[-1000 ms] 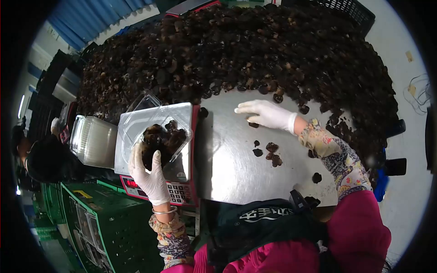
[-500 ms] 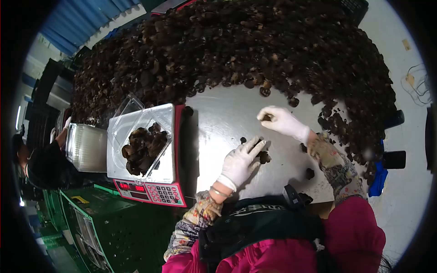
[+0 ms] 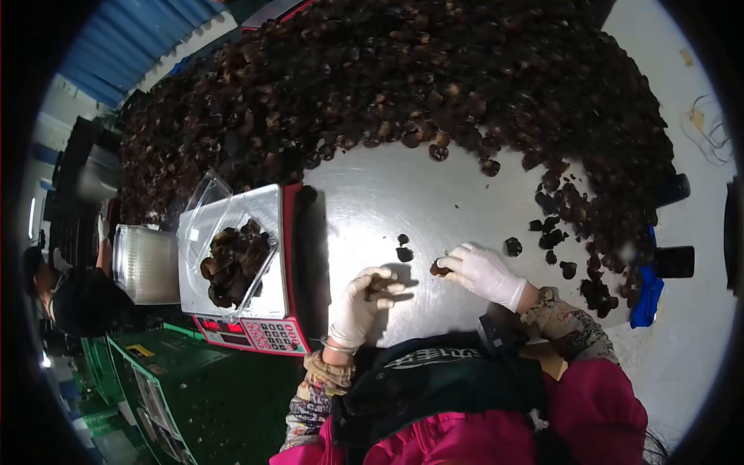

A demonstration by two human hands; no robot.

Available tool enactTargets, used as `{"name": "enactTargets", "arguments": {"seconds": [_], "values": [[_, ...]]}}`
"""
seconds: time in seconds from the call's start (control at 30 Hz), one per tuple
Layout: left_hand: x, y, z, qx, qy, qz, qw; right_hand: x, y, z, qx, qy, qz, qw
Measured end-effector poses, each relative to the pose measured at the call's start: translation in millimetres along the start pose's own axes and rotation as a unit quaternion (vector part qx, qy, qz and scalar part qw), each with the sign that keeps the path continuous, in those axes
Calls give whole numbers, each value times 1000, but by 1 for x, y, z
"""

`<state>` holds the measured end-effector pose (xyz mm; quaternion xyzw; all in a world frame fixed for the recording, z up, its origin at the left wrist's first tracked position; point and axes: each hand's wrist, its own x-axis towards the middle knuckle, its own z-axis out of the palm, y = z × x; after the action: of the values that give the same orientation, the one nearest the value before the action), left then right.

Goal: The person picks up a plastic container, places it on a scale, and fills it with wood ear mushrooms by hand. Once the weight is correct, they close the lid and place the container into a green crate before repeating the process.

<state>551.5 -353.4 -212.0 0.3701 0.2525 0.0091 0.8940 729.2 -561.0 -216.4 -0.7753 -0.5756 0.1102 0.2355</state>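
Note:
My gloved left hand (image 3: 356, 310) is over the metal table near the scale, its fingers curled around a dark wood ear mushroom piece (image 3: 378, 286). To its right, my gloved right hand (image 3: 482, 273) pinches a brown wood ear mushroom piece (image 3: 439, 269) between thumb and fingertips. Two small loose pieces (image 3: 404, 254) lie on the metal between and beyond the hands. On the red and silver scale (image 3: 289, 256), a clear plastic box (image 3: 263, 283) with its lid raised holds a heap of wood ear mushrooms (image 3: 234, 262).
A large pile of wood ear mushrooms (image 3: 372, 77) covers the table's far side and curves down the right. Stacked clear boxes (image 3: 146, 263) stand left of the scale, above green crates (image 3: 209, 387). Another person (image 3: 85, 294) is at the far left.
My left hand has drawn back toward the scale, with its fingers curled. My right hand has come down and nearer. The pieces near my hands are arranged differently, and several lie at the right.

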Motion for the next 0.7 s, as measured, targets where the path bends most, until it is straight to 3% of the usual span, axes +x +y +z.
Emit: {"name": "enactTargets", "arguments": {"seconds": [0.1, 0.2, 0.23, 0.27, 0.33, 0.4, 0.47, 0.57, 0.6, 0.67, 0.7], "values": [[-10, -14, -1, 10, 11, -77, 997, 16, -14, -7, 113, 45, -15, 992], [0, -31, 7, -209, -96, -151, 961, 38, -47, -25, 153, 6, -101, 983], [0, -38, 15, -277, -21, -120, 953, 44, -52, -20, 203, -2, -105, 974], [1, -40, 11, -276, -21, -120, 953, 48, -54, -14, 252, -10, -109, 962], [6, -44, -3, -388, -139, -143, 900, 58, -42, -8, 343, 37, -45, 938], [8, -32, -12, -365, -149, -148, 907, 65, -38, -10, 368, 64, -12, 927], [4, -23, -14, -314, -139, -63, 937, 68, -36, -7, 376, 47, 2, 926], [-1, -9, -16, -254, -116, -33, 960, 74, -38, -4, 264, 7, 170, 949], [-3, -7, -19, -261, -119, -44, 957, 73, -38, -1, 264, 4, 166, 950], [-6, -6, -20, -286, -123, -42, 949, 69, -41, 17, -37, 98, 16, 994], [-8, -6, -21, -292, -108, -35, 950, 65, -39, 25, 2, 94, 23, 995]]}}
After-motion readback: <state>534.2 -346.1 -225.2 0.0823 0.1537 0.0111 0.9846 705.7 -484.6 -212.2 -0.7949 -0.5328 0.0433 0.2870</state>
